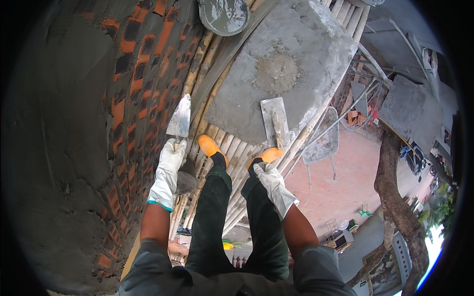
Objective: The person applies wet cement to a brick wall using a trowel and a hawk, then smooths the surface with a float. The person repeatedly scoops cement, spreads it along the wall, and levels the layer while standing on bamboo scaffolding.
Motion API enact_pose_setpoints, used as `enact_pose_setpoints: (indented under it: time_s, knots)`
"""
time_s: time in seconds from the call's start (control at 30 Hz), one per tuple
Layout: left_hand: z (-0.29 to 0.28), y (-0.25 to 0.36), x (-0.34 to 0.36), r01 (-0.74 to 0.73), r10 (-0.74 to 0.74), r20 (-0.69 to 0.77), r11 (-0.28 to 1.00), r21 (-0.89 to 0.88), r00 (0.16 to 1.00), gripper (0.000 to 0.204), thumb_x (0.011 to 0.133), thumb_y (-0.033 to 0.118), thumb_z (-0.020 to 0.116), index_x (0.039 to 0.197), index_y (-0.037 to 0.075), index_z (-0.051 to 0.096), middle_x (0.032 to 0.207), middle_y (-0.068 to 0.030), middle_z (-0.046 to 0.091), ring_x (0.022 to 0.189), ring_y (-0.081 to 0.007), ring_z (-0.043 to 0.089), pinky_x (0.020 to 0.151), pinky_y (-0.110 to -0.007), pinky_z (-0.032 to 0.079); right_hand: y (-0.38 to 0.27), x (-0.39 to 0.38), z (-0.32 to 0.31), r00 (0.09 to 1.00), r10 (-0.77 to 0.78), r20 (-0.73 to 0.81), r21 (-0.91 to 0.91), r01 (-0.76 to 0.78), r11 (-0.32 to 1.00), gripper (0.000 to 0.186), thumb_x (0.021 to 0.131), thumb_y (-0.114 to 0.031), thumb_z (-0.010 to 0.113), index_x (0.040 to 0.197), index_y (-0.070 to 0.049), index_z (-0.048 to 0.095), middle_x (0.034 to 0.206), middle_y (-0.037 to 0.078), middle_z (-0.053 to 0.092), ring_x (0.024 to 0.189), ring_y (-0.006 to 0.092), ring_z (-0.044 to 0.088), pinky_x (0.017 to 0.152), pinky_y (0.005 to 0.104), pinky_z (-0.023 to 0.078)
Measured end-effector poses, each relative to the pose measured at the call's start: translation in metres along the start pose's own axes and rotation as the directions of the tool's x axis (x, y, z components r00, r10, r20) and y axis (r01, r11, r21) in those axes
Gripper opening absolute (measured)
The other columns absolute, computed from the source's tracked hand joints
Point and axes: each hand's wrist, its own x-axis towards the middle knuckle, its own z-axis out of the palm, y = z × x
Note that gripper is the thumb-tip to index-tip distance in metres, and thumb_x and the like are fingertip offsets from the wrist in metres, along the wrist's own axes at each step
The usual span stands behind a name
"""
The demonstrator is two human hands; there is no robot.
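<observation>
- Two gloved hands show below the middle of the view, both in white work gloves, with bare forearms coming up from the lower edge.
- Left hand (169,165) is closed around the handle of a pointed trowel (179,118); the blade points up and away from the person, smeared with grey mortar.
- That trowel's blade lies just beside the brick wall (133,74), over the edge of the bamboo scaffold (207,93); whether the blade touches the wall cannot be told.
- Right hand (272,180) rests on the person's right knee, fingers curled loosely, holding nothing that can be seen.
- Well apart from each other, the hands sit one on each side of the person's dark green trouser legs (217,217).
- Ahead of the right hand, a flat plastering float (275,126) lies on the near edge of a grey mortar board (306,39), close to the right boot and apart from the hand.
- A heap of mortar (276,74) sits in the middle of that board, beyond the float.
- Orange boots (211,148) stand on the bamboo poles just below the board.
- Grey plaster covers much of the wall on the left; orange bricks show through in a band beside the scaffold.
- A round pan (224,15) smeared with mortar lies at the top edge, well beyond both hands.
- Far below on the right lie a reddish paved yard (340,187) and a tree trunk (395,197).
</observation>
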Motion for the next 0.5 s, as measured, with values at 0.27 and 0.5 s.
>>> enact_pose_setpoints:
  time_s: [0.27, 0.5]
  knots:
    - [0.079, 0.24, 0.099, -0.302, 0.413, 0.247, 0.871, -0.387, 0.877, 0.026, 0.105, 0.018, 0.068, 0.124, 0.003, 0.056, 0.082, -0.0061, 0.065, 0.064, -0.0138, 0.063, 0.055, -0.03, 0.053, 0.044, 0.012, 0.016, 0.999, 0.04, 0.0, 0.234, -0.039, 0.971, 0.031, 0.105, -0.035, 0.07, 0.117, -0.008, 0.076, 0.094, 0.001, 0.077, 0.083, 0.0106, 0.066, 0.078, 0.0303, 0.053]
    - [0.118, 0.311, 0.19, -0.424, 0.458, -0.029, 0.844, 0.329, 0.889, 0.04, 0.103, 0.034, 0.07, 0.115, -0.004, 0.069, 0.089, -0.0127, 0.072, 0.071, -0.0231, 0.069, 0.063, -0.038, 0.054, 0.074, 0.005, 0.03, 0.999, 0.035, 0.012, 0.358, -0.037, 0.933, 0.027, 0.106, -0.031, 0.069, 0.12, -0.008, 0.077, 0.092, -0.003, 0.074, 0.079, 0.0067, 0.061, 0.073, 0.0264, 0.049]
